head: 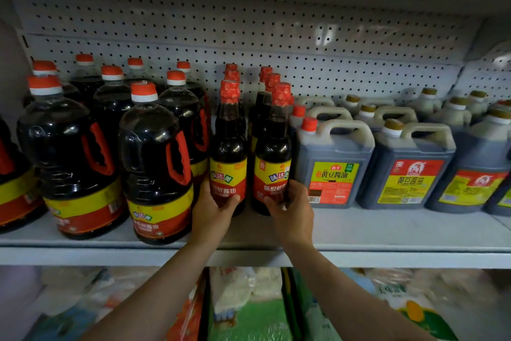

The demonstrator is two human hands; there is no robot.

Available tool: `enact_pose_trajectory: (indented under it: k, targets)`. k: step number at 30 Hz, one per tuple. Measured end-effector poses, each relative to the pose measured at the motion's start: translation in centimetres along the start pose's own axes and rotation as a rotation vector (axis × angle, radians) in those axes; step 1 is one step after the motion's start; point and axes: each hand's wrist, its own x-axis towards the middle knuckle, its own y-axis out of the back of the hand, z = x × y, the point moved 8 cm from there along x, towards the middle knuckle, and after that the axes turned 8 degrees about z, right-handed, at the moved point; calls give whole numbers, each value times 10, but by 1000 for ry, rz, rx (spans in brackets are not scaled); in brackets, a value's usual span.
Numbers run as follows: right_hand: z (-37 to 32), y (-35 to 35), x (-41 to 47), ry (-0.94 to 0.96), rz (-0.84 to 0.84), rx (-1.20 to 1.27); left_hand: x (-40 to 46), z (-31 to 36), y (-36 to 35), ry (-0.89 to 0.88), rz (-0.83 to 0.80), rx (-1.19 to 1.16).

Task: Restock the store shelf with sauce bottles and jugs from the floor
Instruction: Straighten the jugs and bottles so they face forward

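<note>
Shelf [387,230] front: hands [213,210] gripping bottles [228,147]

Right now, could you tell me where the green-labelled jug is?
Head view, right of centre: the green-labelled jug stands on the shelf, beside the right hand.

Behind the stock I see a white pegboard back panel [249,22] filling the upper half of the frame. Along the bottom, below the shelf edge, lie blurred packaged goods: a green bag [249,318] at bottom centre, pale plastic-wrapped packs [69,293] at lower left, a white-and-green pack [409,302] at lower right
</note>
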Motion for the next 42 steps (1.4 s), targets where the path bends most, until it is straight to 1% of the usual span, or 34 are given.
enact_pose_trajectory:
  k: [6,11,21,26,30,37,42]
  targets:
    - [5,-8,3,-4,63,-61,2,2,-1,-9,15,-40]
    - [6,-6,3,6,108,-61,6,3,-6,-12,25,-62]
    - [4,-9,7,-21,116,-109,17,0,-15,-22,40,-95]
    - [0,-8,8,-26,121,-208,23,-2,-19,-22,36,-107]
    - [-1,-8,7,-17,129,-242,26,-3,-21,-28,36,-113]
    - [-1,-9,5,20,157,-239,26,-7,-22,-45,48,-134]
    - [2,-10,7,20,150,-228,26,-9,-21,-63,61,-104]
